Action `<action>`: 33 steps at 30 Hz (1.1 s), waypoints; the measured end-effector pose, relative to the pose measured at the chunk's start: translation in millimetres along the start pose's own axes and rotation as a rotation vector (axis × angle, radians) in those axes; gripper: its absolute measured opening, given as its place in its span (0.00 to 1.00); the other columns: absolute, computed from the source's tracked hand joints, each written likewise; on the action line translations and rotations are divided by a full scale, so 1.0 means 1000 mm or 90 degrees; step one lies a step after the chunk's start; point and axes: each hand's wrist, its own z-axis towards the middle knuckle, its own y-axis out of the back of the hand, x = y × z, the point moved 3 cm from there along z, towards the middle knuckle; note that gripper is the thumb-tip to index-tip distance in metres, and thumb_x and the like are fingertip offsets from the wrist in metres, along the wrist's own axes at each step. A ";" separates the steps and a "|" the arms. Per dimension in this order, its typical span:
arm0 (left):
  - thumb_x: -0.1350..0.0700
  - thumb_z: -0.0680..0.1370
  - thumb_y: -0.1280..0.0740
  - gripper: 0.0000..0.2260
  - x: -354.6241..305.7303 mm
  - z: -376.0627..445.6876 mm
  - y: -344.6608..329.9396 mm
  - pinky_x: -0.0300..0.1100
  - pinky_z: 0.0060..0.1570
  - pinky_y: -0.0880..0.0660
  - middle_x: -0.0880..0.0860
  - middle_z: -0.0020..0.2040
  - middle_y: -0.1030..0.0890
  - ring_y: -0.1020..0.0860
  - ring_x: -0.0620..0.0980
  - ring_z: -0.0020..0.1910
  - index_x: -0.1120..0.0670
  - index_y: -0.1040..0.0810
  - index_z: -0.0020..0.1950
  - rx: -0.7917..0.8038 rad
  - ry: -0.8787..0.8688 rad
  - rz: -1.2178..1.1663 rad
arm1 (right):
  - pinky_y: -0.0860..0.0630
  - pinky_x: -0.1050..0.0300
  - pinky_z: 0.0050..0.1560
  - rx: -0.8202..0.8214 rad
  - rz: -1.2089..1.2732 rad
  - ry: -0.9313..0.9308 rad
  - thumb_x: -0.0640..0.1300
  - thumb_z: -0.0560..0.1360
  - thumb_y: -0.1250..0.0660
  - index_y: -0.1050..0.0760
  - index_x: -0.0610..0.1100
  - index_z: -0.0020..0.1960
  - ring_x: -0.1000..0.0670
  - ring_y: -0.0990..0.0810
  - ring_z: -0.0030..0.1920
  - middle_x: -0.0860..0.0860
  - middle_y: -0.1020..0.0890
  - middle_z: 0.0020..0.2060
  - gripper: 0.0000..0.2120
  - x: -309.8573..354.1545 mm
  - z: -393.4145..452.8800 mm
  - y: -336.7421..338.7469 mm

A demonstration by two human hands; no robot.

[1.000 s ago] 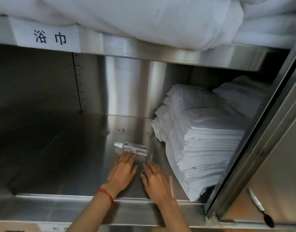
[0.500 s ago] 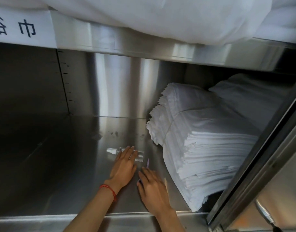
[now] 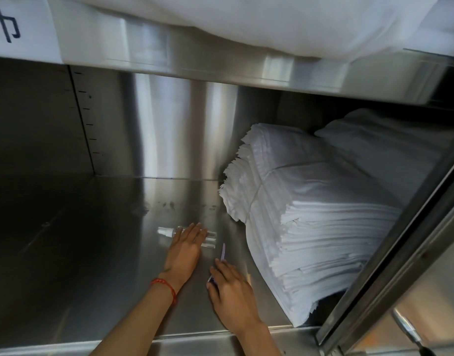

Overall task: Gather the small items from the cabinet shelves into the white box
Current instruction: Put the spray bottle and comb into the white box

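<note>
Stainless steel shelf [image 3: 97, 253] under both hands. Left hand [image 3: 184, 250] flat, fingers straight, lying over clear spray bottle [image 3: 167, 232]; bottle on its side, white nozzle pointing left, base poking out right of the fingers. Red string bracelet [image 3: 165, 285] on left wrist. Right hand [image 3: 232, 289] just beside, knuckles up, fingers bent down onto a thin purple item [image 3: 223, 251] lying on the shelf; grip or mere touch — cannot tell. Slim pale stick [image 3: 249, 277] partly hidden right of that hand. Tied stack of folded white cloths [image 3: 310, 227] at right, near the hands, second white bundle [image 3: 390, 155] behind it. Steel back wall [image 3: 169, 129] reflective, left side dark. Upper shelf edge [image 3: 220, 62] carries white label [image 3: 20, 29] with black character; white linen [image 3: 246, 19] on top. Cabinet door frame [image 3: 410, 253] along right, handle [image 3: 410, 335] at lower right.
</note>
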 end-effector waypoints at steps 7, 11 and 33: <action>0.68 0.48 0.18 0.27 0.003 0.003 -0.003 0.55 0.40 0.20 0.58 0.44 0.15 0.16 0.56 0.41 0.60 0.15 0.45 -0.024 -0.001 -0.031 | 0.23 0.66 0.48 0.007 0.001 -0.003 0.52 0.57 0.20 0.15 0.49 0.45 0.57 0.17 0.49 0.55 0.15 0.48 0.18 0.000 0.000 0.000; 0.68 0.48 0.18 0.26 0.002 0.003 -0.001 0.54 0.40 0.20 0.58 0.42 0.15 0.16 0.56 0.41 0.60 0.15 0.45 -0.030 -0.008 -0.039 | 0.22 0.65 0.48 0.009 0.003 -0.005 0.51 0.59 0.20 0.15 0.48 0.46 0.56 0.17 0.49 0.53 0.16 0.49 0.17 0.000 -0.001 -0.001; 0.63 0.66 0.45 0.18 0.001 -0.047 0.026 0.51 0.42 0.19 0.57 0.43 0.16 0.16 0.55 0.41 0.60 0.16 0.45 -0.106 -0.025 0.041 | 0.20 0.56 0.48 0.032 0.050 -0.016 0.42 0.64 0.22 0.17 0.42 0.51 0.49 0.17 0.52 0.46 0.16 0.52 0.16 0.013 -0.015 0.010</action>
